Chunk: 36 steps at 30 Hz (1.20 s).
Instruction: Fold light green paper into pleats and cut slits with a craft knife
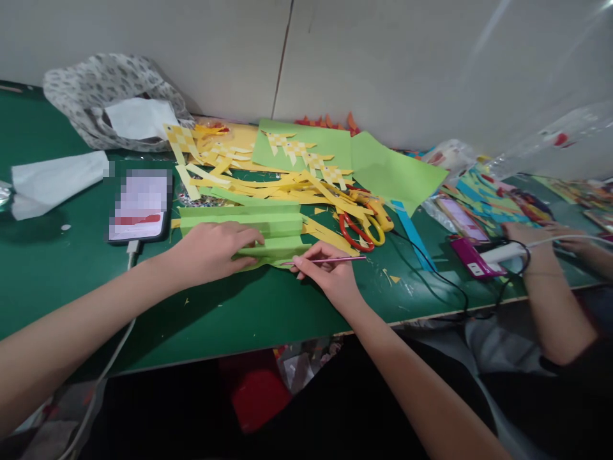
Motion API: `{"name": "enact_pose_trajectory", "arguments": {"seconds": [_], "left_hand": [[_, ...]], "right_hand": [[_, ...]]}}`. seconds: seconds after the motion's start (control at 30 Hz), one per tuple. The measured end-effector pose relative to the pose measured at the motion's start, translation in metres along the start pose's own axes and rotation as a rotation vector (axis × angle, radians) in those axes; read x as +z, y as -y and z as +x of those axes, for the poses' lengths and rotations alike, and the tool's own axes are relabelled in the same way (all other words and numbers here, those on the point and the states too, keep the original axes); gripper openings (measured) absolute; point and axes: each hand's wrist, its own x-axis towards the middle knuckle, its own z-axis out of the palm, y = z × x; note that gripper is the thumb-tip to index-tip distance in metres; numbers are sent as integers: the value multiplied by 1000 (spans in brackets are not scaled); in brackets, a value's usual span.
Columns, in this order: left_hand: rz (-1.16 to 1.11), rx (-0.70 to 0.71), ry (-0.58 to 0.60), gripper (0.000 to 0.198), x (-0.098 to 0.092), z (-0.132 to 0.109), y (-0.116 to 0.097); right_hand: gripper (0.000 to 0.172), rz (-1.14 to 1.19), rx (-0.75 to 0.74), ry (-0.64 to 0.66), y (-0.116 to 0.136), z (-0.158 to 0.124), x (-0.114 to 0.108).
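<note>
A sheet of green paper [280, 227] with crosswise folds lies in front of me on the green table. My left hand [220, 252] grips its lower left part, thumb near the front edge and fingers curled over the top. In my right hand [325, 268] is a slim pink pencil [342, 259], pinched between thumb and fingers. Its tip points left and rests at the paper's front edge. Beyond the sheet lie yellow paper strips [268, 188]. Red-handled scissors [357, 233] and yellow-handled scissors [377, 231] lie right of the paper; their blades are hidden.
A phone [141, 204] with a white cable lies left. Behind are a patterned cloth bag [115, 96], woven yellow paper pieces [306, 153] and green sheets [397, 169]. A purple power bank [474, 259] and another person's arm [546, 287] are at right. Black cable crosses the table edge.
</note>
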Motion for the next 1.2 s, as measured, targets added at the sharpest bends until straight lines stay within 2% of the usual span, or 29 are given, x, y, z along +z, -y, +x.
{"name": "enact_pose_trajectory", "arguments": {"seconds": [0.13,0.3,0.47,0.57,0.77,1.0,1.2], "left_hand": [[-21,20,6,28,1,-6,9],[-41,45,25,25,-4,-9,7],[-23,94,10,27,-2,-10,10],[-62,112,-12,29,1,-11,14],[-176,105,72,36,-6,-13,19],[-255,96,95,30,-8,-12,20],[-253,64,93,29,-6,-11,18]], "right_hand": [[21,2,-13,-45,3,0,-2],[22,62,-38,-136,10,-4,-1],[22,30,55,-72,8,-4,5],[25,9,61,-86,3,-2,5],[24,-2,15,-87,1,-1,1],[15,-33,-139,-55,6,-8,1],[19,37,-16,-51,3,-4,4]]}}
